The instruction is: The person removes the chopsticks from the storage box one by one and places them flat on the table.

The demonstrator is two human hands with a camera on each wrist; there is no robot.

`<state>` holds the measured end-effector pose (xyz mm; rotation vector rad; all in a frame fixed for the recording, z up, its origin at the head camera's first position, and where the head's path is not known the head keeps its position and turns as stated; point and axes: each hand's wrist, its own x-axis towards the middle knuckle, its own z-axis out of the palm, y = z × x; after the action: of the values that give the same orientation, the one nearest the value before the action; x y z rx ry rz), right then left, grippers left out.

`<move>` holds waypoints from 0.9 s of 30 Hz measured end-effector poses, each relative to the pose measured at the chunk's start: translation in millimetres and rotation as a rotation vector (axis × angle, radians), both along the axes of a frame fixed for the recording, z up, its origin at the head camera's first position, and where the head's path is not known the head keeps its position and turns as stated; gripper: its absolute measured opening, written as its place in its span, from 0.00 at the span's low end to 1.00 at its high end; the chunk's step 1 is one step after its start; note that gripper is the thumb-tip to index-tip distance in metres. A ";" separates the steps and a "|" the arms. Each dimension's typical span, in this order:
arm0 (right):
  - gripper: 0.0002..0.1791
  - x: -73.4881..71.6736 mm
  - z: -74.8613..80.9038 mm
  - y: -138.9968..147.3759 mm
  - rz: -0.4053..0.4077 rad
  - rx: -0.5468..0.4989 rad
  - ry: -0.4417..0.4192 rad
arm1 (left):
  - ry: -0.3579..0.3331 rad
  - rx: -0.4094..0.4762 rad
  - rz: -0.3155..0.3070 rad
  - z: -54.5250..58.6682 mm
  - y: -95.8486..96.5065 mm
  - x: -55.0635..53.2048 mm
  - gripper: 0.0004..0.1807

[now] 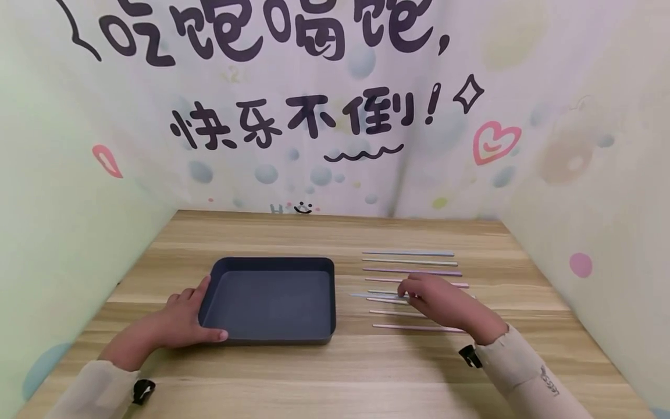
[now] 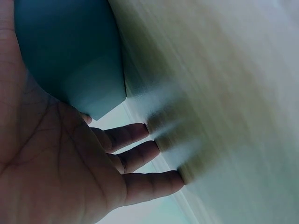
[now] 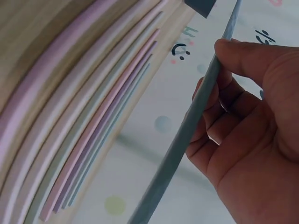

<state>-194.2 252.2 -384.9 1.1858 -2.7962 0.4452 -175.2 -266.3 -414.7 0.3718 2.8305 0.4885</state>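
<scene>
A dark blue rectangular tray (image 1: 272, 305) lies on the table, left of the middle. My left hand (image 1: 180, 323) rests against its near left corner, thumb along the front rim and fingers spread on the left side. In the left wrist view several straight fingers (image 2: 154, 186) reach past the tray (image 2: 70, 51) to the tabletop. My right hand (image 3: 252, 112) pinches a grey-blue chopstick (image 3: 187, 126) between thumb and fingers, raised over the row. Below it lie several pastel chopsticks, among them a purple chopstick (image 1: 413, 271) and, nearest me, a pink chopstick (image 1: 408, 327).
The wooden table (image 1: 293, 384) meets a printed backdrop (image 1: 335, 180) at the rear, with pale walls at both sides. The chopsticks lie side by side to the right of the tray, a strip of wood between. A black band piece (image 1: 470, 356) sits at the right sleeve.
</scene>
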 end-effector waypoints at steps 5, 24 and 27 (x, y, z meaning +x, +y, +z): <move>0.11 9.5 -8.2 13.9 -0.034 0.041 -0.032 | -0.001 0.009 -0.006 -1.2 -0.1 0.3 0.72; 0.12 44.9 -35.3 40.7 -0.005 0.085 0.041 | 0.023 0.017 -0.011 -3.8 -0.9 0.4 0.73; 0.12 47.1 -37.9 41.7 0.008 0.076 0.046 | 0.024 0.015 -0.009 -2.7 -0.7 0.6 0.73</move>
<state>-147.2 293.9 -422.9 1.2064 -2.7938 0.3108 -174.6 -267.1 -417.4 0.3951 2.8481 0.5075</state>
